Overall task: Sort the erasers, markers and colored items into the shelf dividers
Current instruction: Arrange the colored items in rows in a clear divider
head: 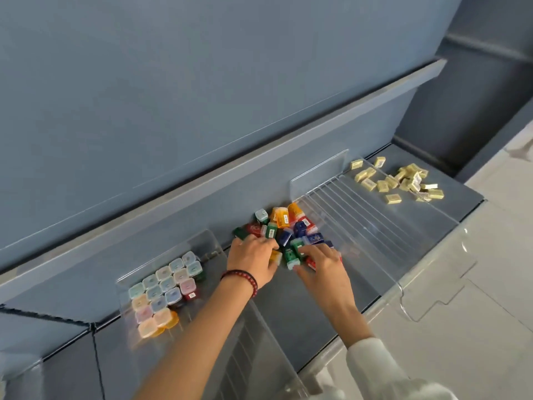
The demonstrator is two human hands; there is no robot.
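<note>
A loose heap [284,229] of small boxy plastic cases, red, green, blue and orange with clear caps, lies mid-frame on the grey shelf [288,307]. The left hand [253,256], wearing a red bead bracelet [240,277], and the right hand [323,264] lie palm down on its near edge, fingers bent. I cannot tell whether either grips a case. At lower left, upright cases [167,287] stand in rows. At upper right, flat yellow erasers [401,180] lie scattered beyond a ribbed clear acrylic divider [360,226].

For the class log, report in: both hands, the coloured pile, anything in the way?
Left hand and right hand on the pile, grips unclear. Pile loose, unsorted, between dividers. Nothing in the way.
</note>
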